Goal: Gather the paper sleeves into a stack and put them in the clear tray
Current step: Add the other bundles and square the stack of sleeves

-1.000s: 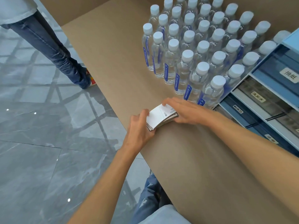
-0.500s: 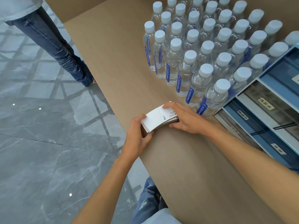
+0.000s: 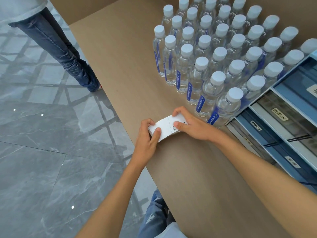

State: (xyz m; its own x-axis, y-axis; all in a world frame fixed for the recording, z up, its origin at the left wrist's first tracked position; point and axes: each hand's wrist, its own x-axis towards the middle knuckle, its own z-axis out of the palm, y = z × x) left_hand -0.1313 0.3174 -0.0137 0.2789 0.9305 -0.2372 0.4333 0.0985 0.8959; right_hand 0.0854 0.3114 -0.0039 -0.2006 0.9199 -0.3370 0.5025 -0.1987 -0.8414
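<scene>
A stack of white paper sleeves (image 3: 165,126) rests near the left edge of the brown table (image 3: 197,169). My left hand (image 3: 148,140) grips its left end, thumb on top and fingers around the far side. My right hand (image 3: 190,125) clasps the right end, thumb pressing on the top sleeve and fingers curled over the far edge. Clear trays with labels (image 3: 281,121) sit in a blue-framed rack at the right; which one is the target I cannot tell.
Many water bottles with white caps (image 3: 217,57) stand in rows just beyond the stack. The table edge (image 3: 130,138) drops to a grey tiled floor (image 3: 51,152) on the left. A person in jeans (image 3: 56,45) stands at the far left.
Both hands have shifted their hold on the stack: each thumb now lies on top of the sleeves, and the stack sits flatter on the table. The view has moved slightly.
</scene>
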